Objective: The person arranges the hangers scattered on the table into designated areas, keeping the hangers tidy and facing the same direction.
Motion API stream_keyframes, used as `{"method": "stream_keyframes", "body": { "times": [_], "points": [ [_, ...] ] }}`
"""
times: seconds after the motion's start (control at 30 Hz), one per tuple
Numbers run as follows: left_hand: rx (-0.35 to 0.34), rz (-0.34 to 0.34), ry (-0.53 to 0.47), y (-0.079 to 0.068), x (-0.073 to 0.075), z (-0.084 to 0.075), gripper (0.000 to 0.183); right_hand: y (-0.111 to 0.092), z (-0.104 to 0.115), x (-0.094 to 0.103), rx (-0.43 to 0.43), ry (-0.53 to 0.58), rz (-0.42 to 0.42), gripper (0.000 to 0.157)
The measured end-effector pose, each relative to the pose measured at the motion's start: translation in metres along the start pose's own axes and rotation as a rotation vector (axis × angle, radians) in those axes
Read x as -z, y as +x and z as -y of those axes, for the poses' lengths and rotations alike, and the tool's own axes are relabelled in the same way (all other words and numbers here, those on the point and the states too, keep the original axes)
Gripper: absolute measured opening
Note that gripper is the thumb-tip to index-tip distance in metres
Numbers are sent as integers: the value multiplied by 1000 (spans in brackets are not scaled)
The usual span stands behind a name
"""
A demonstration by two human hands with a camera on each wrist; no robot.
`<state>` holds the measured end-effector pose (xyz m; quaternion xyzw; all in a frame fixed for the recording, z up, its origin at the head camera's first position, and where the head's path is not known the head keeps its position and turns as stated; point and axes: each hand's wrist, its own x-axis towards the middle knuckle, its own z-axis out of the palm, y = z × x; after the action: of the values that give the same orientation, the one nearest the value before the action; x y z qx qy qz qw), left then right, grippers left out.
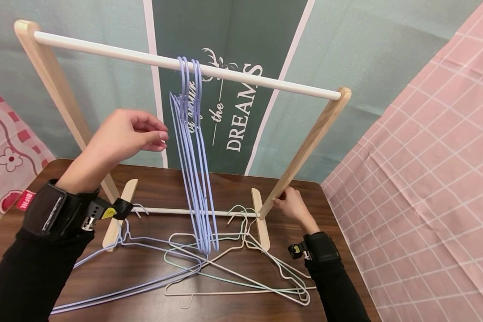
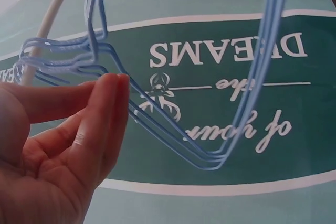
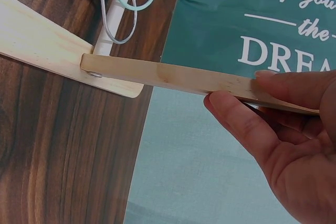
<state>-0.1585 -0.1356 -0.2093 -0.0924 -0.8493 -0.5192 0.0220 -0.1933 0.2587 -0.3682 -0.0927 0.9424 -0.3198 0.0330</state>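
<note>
Several lavender-blue hangers (image 1: 201, 230) hang bunched together on the white top rod (image 1: 104, 49) of a wooden-sided rack. My left hand (image 1: 130, 134) is raised just left of them, its fingers bent and the thumb near the fingertips. A gap shows between this hand and the hangers in the head view; in the left wrist view the fingertips overlap the blue wires (image 2: 265, 45). With thumb and fingers, my right hand (image 1: 294, 205) grips the rack's right wooden post (image 1: 310, 143) low down. The right wrist view shows the thumb and fingers on either side of the post (image 3: 168, 75).
On the brown table (image 1: 145, 286) lie more hangers: lavender ones (image 1: 145, 288) at left, and white (image 1: 261, 282) and mint ones overlapping at right. Some of their hooks lie by the white lower rod (image 1: 165, 211). Wooden feet (image 1: 261, 232) support the rack. Fabric hangs behind.
</note>
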Motion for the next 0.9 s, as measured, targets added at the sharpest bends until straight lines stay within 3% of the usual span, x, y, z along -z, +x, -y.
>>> {"method": "stream_keyframes", "body": {
  "times": [0.27,0.53,0.9],
  "points": [
    [2,61,22,-3,1,24,23,0,0,0,0,-3,-1,22],
    [76,172,-4,-9,1,59,25,1,0,0,-5,1,2,22],
    [127,295,124,-21,-5,103,20,0,0,0,-8,16,14,23]
  ]
}}
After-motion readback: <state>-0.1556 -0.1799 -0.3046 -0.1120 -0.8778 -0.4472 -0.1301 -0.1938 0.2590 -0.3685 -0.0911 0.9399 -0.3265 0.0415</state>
